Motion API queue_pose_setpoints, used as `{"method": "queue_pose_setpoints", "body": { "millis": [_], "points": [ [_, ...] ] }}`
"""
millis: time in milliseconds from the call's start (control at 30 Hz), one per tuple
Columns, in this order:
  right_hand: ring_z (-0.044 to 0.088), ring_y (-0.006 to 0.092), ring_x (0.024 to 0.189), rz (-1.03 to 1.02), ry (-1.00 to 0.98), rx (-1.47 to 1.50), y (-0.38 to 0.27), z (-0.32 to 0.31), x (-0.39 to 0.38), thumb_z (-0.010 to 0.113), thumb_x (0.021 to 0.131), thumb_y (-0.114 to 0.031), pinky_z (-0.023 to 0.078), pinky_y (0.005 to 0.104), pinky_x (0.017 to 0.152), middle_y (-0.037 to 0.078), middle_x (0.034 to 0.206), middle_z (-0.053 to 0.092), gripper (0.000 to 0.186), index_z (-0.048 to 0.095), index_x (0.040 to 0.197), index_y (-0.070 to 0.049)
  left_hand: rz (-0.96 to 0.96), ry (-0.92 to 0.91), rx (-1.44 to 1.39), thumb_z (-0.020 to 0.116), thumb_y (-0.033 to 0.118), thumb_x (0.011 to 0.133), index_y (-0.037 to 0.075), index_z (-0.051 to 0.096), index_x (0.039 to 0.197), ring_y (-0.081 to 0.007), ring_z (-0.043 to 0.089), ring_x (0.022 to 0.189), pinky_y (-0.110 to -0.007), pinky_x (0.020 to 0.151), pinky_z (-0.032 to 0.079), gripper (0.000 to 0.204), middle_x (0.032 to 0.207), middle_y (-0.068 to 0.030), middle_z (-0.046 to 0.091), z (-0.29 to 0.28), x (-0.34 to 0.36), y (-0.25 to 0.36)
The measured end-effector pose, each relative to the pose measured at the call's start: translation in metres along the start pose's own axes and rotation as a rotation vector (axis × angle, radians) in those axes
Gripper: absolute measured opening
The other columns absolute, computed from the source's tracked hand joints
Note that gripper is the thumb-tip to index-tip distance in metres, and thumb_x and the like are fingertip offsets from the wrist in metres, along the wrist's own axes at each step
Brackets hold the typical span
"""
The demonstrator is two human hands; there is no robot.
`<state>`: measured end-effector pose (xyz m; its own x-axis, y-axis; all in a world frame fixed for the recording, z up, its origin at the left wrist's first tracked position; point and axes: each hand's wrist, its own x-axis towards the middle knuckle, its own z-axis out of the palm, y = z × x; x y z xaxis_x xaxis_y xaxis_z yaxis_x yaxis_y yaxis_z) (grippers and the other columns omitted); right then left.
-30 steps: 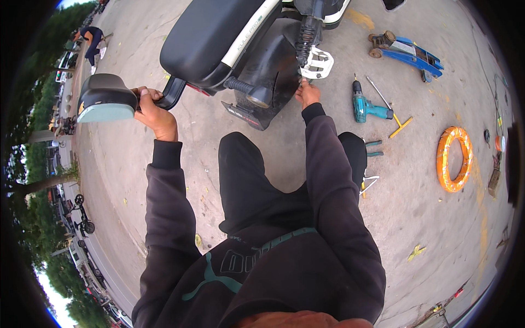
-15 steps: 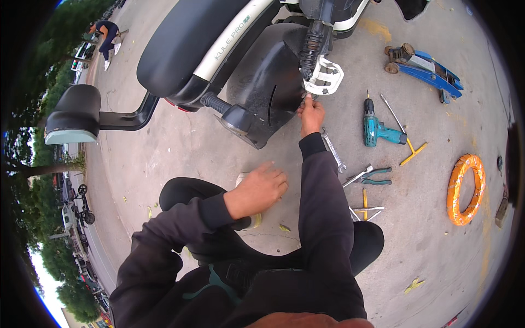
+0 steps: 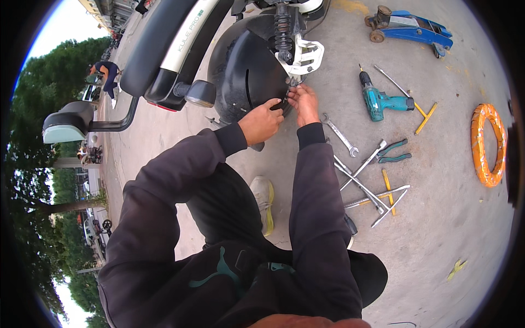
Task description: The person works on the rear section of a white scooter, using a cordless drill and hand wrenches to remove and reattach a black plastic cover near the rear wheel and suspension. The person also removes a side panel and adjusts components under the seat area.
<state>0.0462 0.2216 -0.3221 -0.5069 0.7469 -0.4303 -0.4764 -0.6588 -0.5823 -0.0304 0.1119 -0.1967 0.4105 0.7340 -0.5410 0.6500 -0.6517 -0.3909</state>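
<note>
Beside the rear wheel of a scooter, my right hand (image 3: 304,105) has its fingers pinched at small metal fittings (image 3: 294,82) just below a white footrest bracket (image 3: 307,56). What lies between the fingertips is too small to make out. My left hand (image 3: 262,121) is close by, over the lower edge of the black rear mudguard (image 3: 254,71). Its fingers are loosely bent and apart, the index finger pointing at the right hand, and nothing shows in it. Above the bracket stands a black coil shock absorber (image 3: 282,33). The scooter's black seat (image 3: 150,49) extends to the left.
On the concrete at right lie a spanner (image 3: 342,136), a teal cordless drill (image 3: 377,104), a yellow-handled T-wrench (image 3: 425,117), pliers (image 3: 392,152) and a cross-shaped wrench (image 3: 361,177). Farther off are a blue floor jack (image 3: 410,30) and an orange-wrapped tyre (image 3: 481,145). Another person (image 3: 106,76) bends at far left.
My left hand has risen from near my knee to the mudguard, beside the right hand. My right hand stays at the fittings under the bracket. The view has shifted.
</note>
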Motion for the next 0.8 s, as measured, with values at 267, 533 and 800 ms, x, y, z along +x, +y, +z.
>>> {"method": "queue_pose_setpoints", "body": {
  "millis": [267, 533, 800],
  "points": [
    [0.062, 0.0194, 0.064, -0.315, 0.331, -0.699, 0.019, 0.008, 0.037, 0.067, 0.092, -0.027, 0.052, 0.0355, 0.065, 0.004, 0.073, 0.063, 0.031, 0.066, 0.098, 0.004, -0.059, 0.15, -0.099, 0.069, 0.028, 0.08, 0.015, 0.072, 0.099, -0.0144, 0.05, 0.128, -0.04, 0.12, 0.024, 0.023, 0.109, 0.003, 0.066, 0.005, -0.009, -0.007],
    [0.063, 0.0172, 0.083, -0.256, 0.184, -0.174, 0.021, 0.014, 0.011, 0.074, 0.086, -0.036, 0.051, 0.0339, 0.07, 0.009, 0.094, 0.065, 0.048, 0.062, 0.105, 0.006, -0.046, 0.166, -0.13, 0.073, 0.031, 0.077, 0.014, 0.073, 0.102, -0.0151, 0.049, 0.131, -0.041, 0.121, 0.024, 0.03, 0.111, 0.0015, 0.066, 0.019, -0.015, -0.013],
    [0.058, 0.0098, 0.068, -0.321, -0.038, -0.166, 0.007, 0.004, 0.013, 0.073, 0.09, -0.027, 0.047, 0.0271, 0.058, 0.005, 0.082, 0.065, 0.034, 0.06, 0.096, 0.004, -0.028, 0.188, -0.16, 0.074, 0.034, 0.077, 0.012, 0.073, 0.104, -0.0163, 0.049, 0.131, -0.042, 0.121, 0.023, 0.035, 0.118, -0.0012, 0.067, 0.023, -0.016, -0.015]
  ]
}}
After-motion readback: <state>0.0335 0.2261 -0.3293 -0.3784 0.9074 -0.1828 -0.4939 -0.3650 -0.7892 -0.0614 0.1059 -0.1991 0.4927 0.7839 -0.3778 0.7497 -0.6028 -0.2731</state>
